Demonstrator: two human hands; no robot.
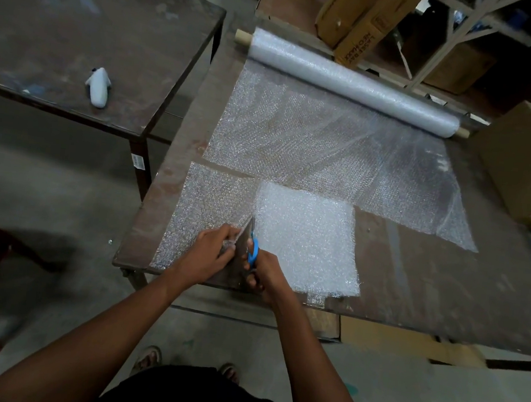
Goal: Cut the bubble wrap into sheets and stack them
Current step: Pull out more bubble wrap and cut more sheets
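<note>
Cutting at the near edge of the brown table [444, 283]. The right hand [266, 275] grips blue-handled scissors [251, 248], fingers curled through the loops, blades pointing away along the cut line. The left hand [210, 250] pinches the edge of the bubble wrap [312, 140] just left of the blades. The wrap runs unrolled from its roll [350, 79] at the far side — a whiter stack of cut sheets [306, 237] lies immediately right of the scissors. On the neighbouring table [80, 21] rests a small white bottle [98, 87]; a cardboard box [527, 161] stands at right.
</note>
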